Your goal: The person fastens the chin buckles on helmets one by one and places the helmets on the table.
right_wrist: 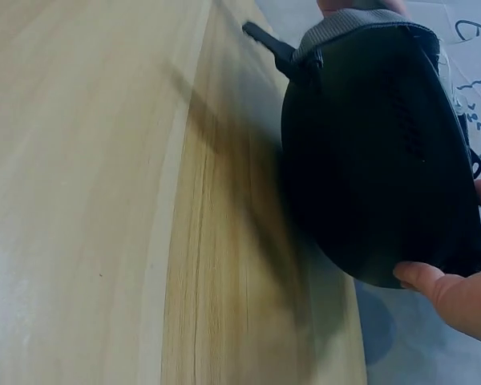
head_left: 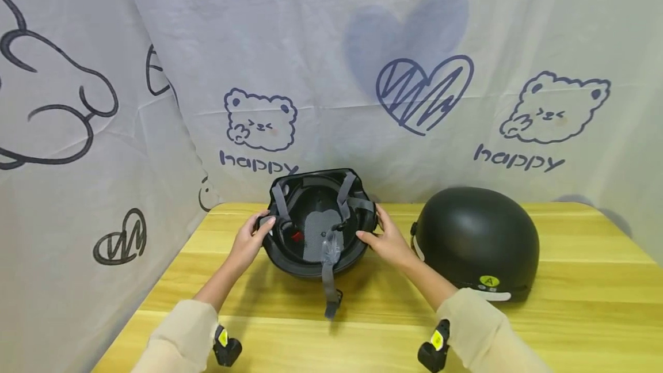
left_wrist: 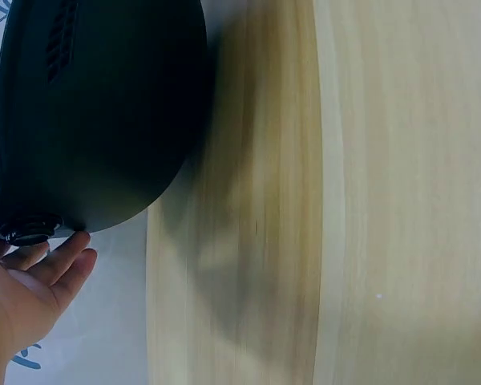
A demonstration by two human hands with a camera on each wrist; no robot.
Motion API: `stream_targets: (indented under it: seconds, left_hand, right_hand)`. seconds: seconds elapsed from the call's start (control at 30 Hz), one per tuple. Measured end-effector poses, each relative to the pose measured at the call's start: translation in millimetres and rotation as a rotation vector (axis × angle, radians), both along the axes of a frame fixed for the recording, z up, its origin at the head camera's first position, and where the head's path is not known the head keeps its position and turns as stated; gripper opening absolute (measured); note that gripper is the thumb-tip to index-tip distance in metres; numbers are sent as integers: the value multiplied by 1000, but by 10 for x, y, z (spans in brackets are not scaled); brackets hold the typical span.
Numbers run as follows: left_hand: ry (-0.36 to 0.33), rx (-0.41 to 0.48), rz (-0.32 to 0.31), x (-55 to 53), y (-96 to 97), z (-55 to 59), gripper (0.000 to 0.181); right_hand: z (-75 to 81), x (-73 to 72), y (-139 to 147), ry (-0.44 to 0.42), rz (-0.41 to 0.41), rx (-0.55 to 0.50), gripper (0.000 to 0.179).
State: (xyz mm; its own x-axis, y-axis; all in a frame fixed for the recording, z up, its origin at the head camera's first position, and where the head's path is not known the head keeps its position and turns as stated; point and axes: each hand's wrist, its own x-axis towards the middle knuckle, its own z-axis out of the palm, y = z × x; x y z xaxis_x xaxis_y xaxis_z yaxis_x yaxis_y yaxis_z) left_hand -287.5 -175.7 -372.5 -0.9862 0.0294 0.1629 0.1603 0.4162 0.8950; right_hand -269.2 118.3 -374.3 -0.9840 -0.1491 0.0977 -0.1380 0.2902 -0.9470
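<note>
A black helmet (head_left: 295,263) is held up over the table in the head view, its hollow inside turned toward me. Grey straps (head_left: 327,281) cross the opening, and one end with a buckle hangs down in front. My left hand (head_left: 251,240) grips the rim at the left side, thumb on the inner edge. On the opposite side my right hand (head_left: 388,240) grips the rim, thumb also on the inner edge. Both wrist views show the dark outer shell (left_wrist: 104,120) with the fingers against it. A second black helmet (head_left: 476,235) rests dome up on the table, right of my right hand.
The wooden table (head_left: 290,344) stretches below both hands. Behind it hangs a pale cloth (head_left: 331,62) with printed hearts and bears, and more cloth walls the left side. The second helmet bears a yellow "A" sticker (head_left: 489,281) close to my right forearm.
</note>
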Motion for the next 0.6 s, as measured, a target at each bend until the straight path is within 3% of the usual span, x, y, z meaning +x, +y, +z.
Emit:
stream_targets:
  seconds: [0.23,0.6]
  left_hand:
    - [-13,-13,-51,15,-26,-13,58]
    - [15,-30,-113,-71,-97,-78,59]
  right_hand:
    - [22,-14,-61,-24,-55,-18,75]
    - [92,-53,-76,4,-115,-17,68]
